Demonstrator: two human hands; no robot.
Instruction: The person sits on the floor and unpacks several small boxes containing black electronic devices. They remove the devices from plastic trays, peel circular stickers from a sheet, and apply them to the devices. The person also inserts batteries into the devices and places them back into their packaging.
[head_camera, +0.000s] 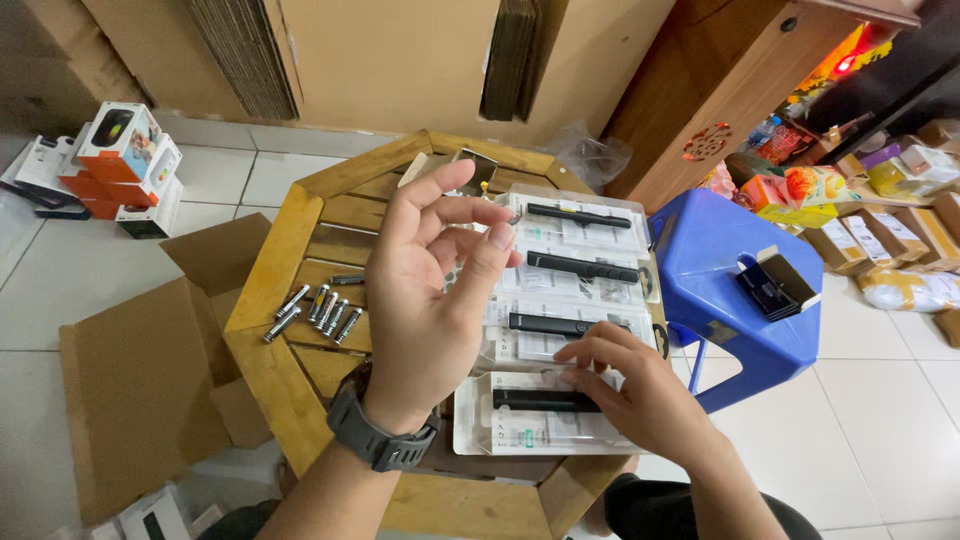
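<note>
On the octagonal slatted wooden counter (270, 290), our right hand (640, 395) presses curled fingers on the nearest clear plastic blister pack (520, 425) holding a slim black pen-shaped device; our left hand (430, 290) hovers open, empty, above cylindrical metallic batteries (320, 310).

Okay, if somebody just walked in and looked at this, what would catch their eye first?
Probably the left hand, raised palm-up over the octagonal wooden table, a dark watch on its wrist. Beneath it runs a row of clear packs holding black pen-shaped devices; the right hand rests on the nearest. Loose batteries lie at the left.
</note>
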